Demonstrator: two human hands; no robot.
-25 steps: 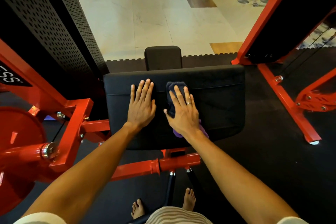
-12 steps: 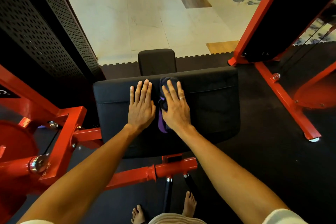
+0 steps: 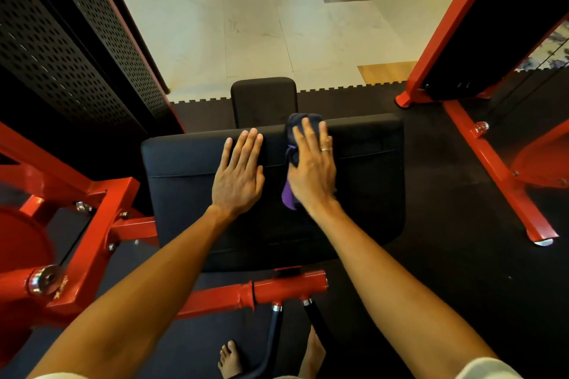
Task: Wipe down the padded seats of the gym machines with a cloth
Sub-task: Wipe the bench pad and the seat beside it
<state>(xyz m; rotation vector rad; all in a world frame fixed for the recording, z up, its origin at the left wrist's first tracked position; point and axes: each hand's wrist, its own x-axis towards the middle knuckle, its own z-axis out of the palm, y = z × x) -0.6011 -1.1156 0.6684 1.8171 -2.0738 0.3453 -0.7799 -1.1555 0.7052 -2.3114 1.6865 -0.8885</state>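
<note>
right hand [image 3: 312, 169] pressing cloth [image 3: 288, 194], pushed to far edge of seat [image 3: 184, 163], left hand [image 3: 238, 177] flat, grips released

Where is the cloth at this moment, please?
In the head view the cloth lies on the black padded seat near its far edge, pressed under the right hand, just right of the left hand.

Cloth [image 3: 288, 194] mostly hidden under right hand [image 3: 312, 169] — red disc [image 3: 18, 249] cut off by left edge.
</note>
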